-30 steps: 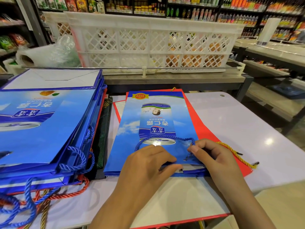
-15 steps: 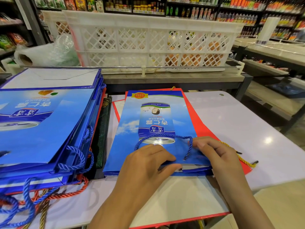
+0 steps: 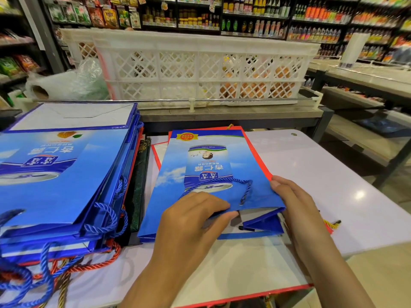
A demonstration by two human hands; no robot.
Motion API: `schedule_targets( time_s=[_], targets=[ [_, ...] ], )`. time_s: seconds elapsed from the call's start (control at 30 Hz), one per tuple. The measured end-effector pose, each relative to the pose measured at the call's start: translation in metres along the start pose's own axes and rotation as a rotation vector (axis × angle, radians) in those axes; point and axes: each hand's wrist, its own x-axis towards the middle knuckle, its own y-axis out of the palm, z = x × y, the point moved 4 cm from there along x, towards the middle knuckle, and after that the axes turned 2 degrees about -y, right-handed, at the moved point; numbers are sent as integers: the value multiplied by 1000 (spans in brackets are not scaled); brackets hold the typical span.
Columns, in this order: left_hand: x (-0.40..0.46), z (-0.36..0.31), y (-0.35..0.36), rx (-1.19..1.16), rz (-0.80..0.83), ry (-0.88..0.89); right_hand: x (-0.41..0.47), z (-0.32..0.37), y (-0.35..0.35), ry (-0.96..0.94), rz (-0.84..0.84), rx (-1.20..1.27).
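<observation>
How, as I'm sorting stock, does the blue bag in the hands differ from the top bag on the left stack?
The blue bag has its mouth held apart by the left hand and right hand; the top stack bag lies shut flat. The blue bag's rope handle lies across its print; the top stack bag's hangs off the near edge. Both carry the same can print.

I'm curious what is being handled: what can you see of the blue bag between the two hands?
The blue bag is a glossy paper gift bag, folded flat, printed with sky, clouds and a drink can, upside down to the camera. A twisted blue rope handle lies on its top panel. It rests on a red bag on the white table. Its mouth faces the person and gapes slightly: the left hand pinches the top panel, the right hand grips its right edge.
</observation>
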Motion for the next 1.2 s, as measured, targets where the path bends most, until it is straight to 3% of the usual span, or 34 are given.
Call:
schedule_targets(
  time_s=[0.33, 0.47, 0.63, 0.77, 0.9, 1.1, 1.2],
  targets=[
    [8, -12, -6, 109, 315, -57, 2, 28, 1, 100, 122, 276],
    [9, -17, -6, 394, 389, 62, -1, 41, 2, 53, 159, 381],
    [23, -25, -20, 415, 199, 77, 3, 58, 5, -118, 165, 342],
    [45, -32, -38, 442, 81, 107, 13, 62, 10, -426, 89, -81],
    [66, -50, -54, 489, -39, 253, 20, 62, 18, -654, 71, -442],
    [100, -81, -90, 545, -380, 215, 24, 98, 23, -797, 62, -280],
    [119, -79, -112, 424, -575, -13, 28, 114, 23, -828, 14, -135]
  ],
)
